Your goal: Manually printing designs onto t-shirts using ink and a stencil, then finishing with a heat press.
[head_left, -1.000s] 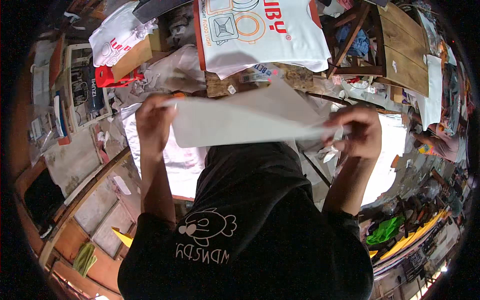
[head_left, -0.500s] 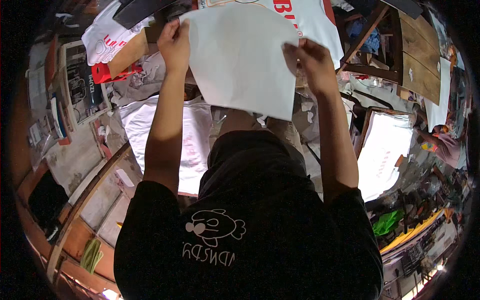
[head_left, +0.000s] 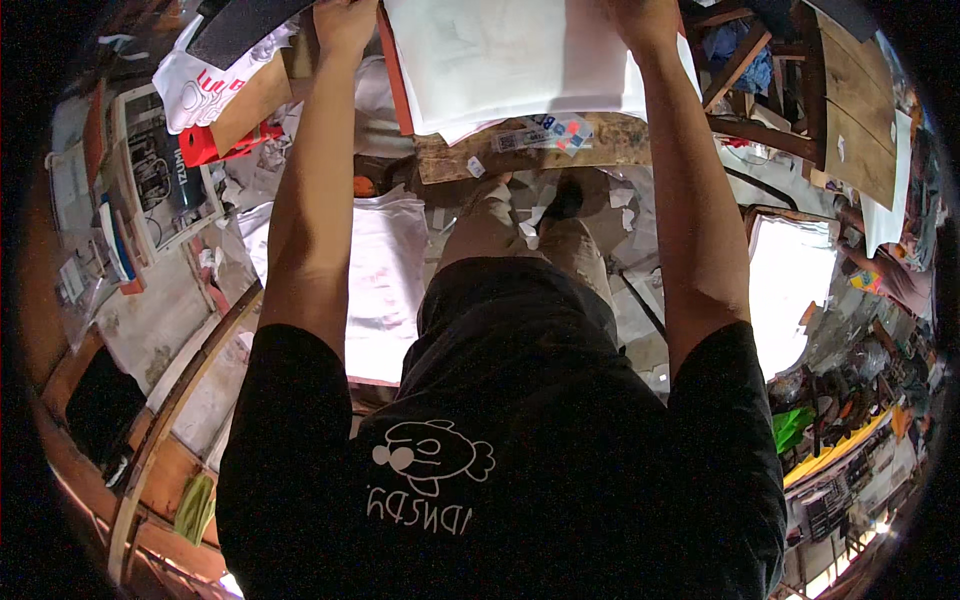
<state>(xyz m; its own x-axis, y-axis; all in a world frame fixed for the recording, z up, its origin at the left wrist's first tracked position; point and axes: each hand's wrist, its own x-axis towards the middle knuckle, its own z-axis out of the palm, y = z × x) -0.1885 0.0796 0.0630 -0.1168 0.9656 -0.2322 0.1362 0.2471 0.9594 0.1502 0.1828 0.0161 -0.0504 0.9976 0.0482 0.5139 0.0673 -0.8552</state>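
Note:
My left hand (head_left: 342, 24) is at the top edge, just left of a white sheet (head_left: 480, 60) laid over a pile of white fabric on a red-edged board (head_left: 397, 85). My right hand (head_left: 643, 25) is at the sheet's upper right. The fingers of both hands are largely out of frame. Below the pile, a worn wooden plank (head_left: 440, 158) bears a printed plastic packet (head_left: 530, 137).
Printed white shirts (head_left: 215, 75) and a red item (head_left: 205, 148) sit upper left. White cloth (head_left: 385, 290) lies lower left, a bright white panel (head_left: 785, 280) right. Wooden boards (head_left: 855, 120) stand upper right; a person in pink (head_left: 900, 285) is at the far right.
Both hands moved forward to the top edge with the white sheet, which was held in the air and now covers the printed shirt pile. The plank below shows again.

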